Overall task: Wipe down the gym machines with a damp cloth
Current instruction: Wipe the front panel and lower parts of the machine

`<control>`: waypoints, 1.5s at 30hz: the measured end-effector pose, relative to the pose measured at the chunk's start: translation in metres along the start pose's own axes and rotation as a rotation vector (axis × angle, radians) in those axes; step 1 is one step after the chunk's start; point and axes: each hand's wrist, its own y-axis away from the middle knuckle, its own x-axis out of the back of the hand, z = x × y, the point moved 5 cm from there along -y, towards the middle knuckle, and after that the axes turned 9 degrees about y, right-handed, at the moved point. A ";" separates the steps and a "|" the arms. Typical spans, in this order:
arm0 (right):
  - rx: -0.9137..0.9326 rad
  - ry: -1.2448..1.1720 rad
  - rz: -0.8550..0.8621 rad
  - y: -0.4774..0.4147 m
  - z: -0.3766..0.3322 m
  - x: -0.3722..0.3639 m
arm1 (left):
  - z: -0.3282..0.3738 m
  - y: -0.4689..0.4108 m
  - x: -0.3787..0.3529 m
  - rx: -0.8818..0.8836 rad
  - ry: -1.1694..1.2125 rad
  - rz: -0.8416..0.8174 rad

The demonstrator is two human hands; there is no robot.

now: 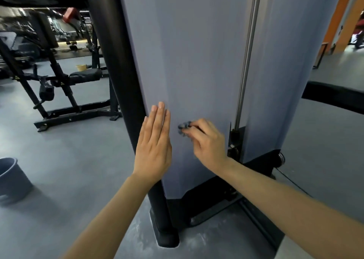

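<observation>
A tall grey-blue shroud panel point(197, 52) of a gym machine fills the middle of the view. My right hand point(206, 142) pinches a small crumpled dark blue cloth point(184, 127) against the lower part of the panel. My left hand point(154, 144) lies flat on the panel's left edge, fingers straight and together, holding nothing. A black upright post point(118, 62) runs along the panel's left side down to a black base foot point(167, 237).
A chrome guide rod point(248, 52) runs down the panel's right side. A grey bucket point(11, 178) stands on the floor at the left edge. A black bench machine point(65, 93) stands behind on the left. A black frame bar point(334, 99) crosses at the right.
</observation>
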 end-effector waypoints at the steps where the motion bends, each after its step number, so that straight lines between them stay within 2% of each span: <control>1: 0.011 0.008 -0.044 0.017 0.001 -0.008 | -0.001 0.006 -0.003 -0.004 -0.012 -0.021; 4: 0.083 0.027 -0.191 0.049 0.003 -0.024 | 0.000 0.018 -0.010 -0.005 -0.037 -0.053; 7: 0.178 -0.005 -0.279 0.041 0.005 -0.025 | 0.002 0.021 -0.012 -0.003 -0.050 -0.040; 9: 0.156 -0.011 -0.234 0.016 0.006 -0.015 | 0.002 0.020 -0.013 -0.003 -0.047 -0.026; 12: 0.045 -0.040 -0.068 -0.012 0.007 0.000 | 0.001 0.021 -0.016 -0.007 -0.060 -0.016; 14: 0.004 -0.032 0.002 -0.007 0.004 -0.003 | -0.001 0.026 -0.020 -0.009 -0.074 -0.014; 17: -0.087 -0.008 -0.005 0.039 0.002 -0.022 | -0.004 0.040 -0.029 -0.014 -0.098 -0.032; 22: -0.113 -0.041 -0.217 0.140 0.003 -0.071 | -0.002 0.053 -0.043 -0.018 -0.147 -0.042; 27: 0.078 0.012 -0.507 0.192 0.006 -0.101 | 0.000 0.065 -0.063 -0.070 -0.275 -0.109; 29: 0.080 0.033 -0.578 0.203 0.007 -0.103 | 0.000 0.072 -0.069 -0.076 -0.302 -0.143; 31: -0.012 0.007 -0.555 0.198 0.009 -0.101 | 0.000 0.075 -0.072 -0.072 -0.326 -0.148; 35: -0.170 -0.063 -0.285 0.157 0.008 -0.077 | -0.001 0.076 -0.073 -0.074 -0.335 -0.148; 37: -0.220 -0.080 -0.203 0.149 0.010 -0.072 | 0.000 0.075 -0.073 -0.079 -0.338 -0.131; 41: -0.257 -0.067 -0.313 0.182 0.011 -0.093 | 0.002 0.075 -0.077 -0.086 -0.349 -0.120; 45: -0.138 -0.054 -0.503 0.221 0.013 -0.112 | 0.007 0.073 -0.082 -0.118 -0.387 -0.125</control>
